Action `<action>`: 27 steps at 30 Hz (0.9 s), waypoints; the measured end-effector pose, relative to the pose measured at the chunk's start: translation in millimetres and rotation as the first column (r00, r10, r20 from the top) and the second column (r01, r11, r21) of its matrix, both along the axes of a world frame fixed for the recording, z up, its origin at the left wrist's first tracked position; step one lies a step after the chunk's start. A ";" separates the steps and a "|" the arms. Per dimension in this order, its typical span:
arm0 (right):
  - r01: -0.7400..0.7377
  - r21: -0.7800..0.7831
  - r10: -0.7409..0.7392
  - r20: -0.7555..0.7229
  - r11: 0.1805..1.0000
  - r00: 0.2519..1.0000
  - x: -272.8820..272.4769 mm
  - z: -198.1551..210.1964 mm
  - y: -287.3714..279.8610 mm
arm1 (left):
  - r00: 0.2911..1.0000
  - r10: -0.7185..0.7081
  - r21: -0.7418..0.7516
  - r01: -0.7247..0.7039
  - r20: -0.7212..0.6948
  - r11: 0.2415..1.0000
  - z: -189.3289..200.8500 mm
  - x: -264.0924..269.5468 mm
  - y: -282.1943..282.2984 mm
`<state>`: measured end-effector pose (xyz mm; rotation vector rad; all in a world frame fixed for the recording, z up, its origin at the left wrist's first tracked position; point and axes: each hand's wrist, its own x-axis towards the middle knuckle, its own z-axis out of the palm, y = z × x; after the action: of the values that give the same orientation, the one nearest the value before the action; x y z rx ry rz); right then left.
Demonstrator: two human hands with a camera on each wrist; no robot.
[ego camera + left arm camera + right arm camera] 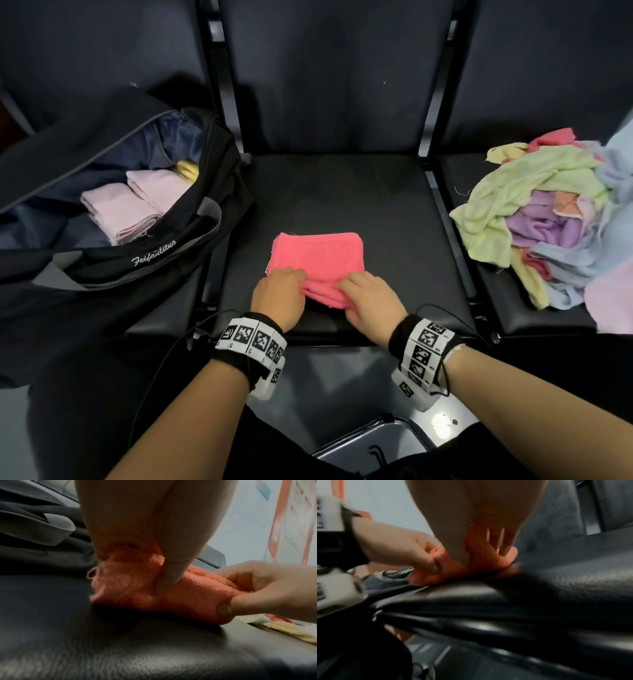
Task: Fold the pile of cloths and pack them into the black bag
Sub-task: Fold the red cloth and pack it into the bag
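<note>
From the head view, the left hand [279, 298] and right hand [371, 301] both pinched the near edge of the pink cloth [317, 260], which lay folded on the black seat [394, 212]; the black bag [137, 270] sat open beyond the left hand's side, folded cloths [126, 209] already inside; the pile [534, 212] lay well out past the right hand. From the left wrist, the thumb [173, 563] pressed into the cloth's [180, 599] layers, all gathered in the pinch. From the right wrist, the fingers [503, 543] curled over the cloth [471, 566], thumb beneath. To carry it well, both pinches should probably trap every layer, lift together and keep the fold square toward the bag.
</note>
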<state>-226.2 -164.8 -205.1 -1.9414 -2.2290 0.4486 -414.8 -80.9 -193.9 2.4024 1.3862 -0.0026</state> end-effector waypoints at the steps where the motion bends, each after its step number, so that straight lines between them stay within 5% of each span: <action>1: 0.057 0.000 -0.056 -0.062 0.998 0.996 4.7 1.4 3.5 | 1.000 0.012 0.002 -0.012 0.011 1.000 0.4 -2.0 1.9; 5: 0.257 -0.031 -0.250 -0.376 0.966 0.892 22.4 6.8 10.8 | 0.998 0.058 -0.016 -0.058 -0.006 0.998 3.7 -9.8 10.2; 8: 0.329 -0.019 -0.296 -0.491 0.944 0.819 35.2 8.8 10.8 | 0.975 0.155 -0.177 -0.126 0.161 0.976 7.1 -16.2 17.4; 11: 0.385 -0.008 -0.319 -0.575 0.923 0.753 46.8 6.4 9.1 | 0.866 0.305 -0.376 -0.149 0.397 0.915 8.5 -22.8 22.7; 16: 0.443 -0.098 -0.387 -0.675 0.891 0.628 58.4 1.2 10.9 | 0.765 0.395 -0.472 -0.136 0.508 0.871 2.7 -22.3 26.2; 22: 0.452 -0.121 -0.396 -0.709 0.884 0.584 60.4 -1.8 14.6 | 0.748 0.411 -0.462 -0.158 0.521 0.873 -10.6 -17.0 28.8; 27: 0.473 -0.128 -0.448 -0.602 0.871 0.661 58.1 -8.7 25.0 | 0.801 0.406 -0.369 -0.251 0.440 0.895 -24.7 -14.2 31.8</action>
<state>-168.2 -139.8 -213.9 -1.8745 -1.2673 0.8064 -429.0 -49.0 -218.5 1.7128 1.4033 0.4541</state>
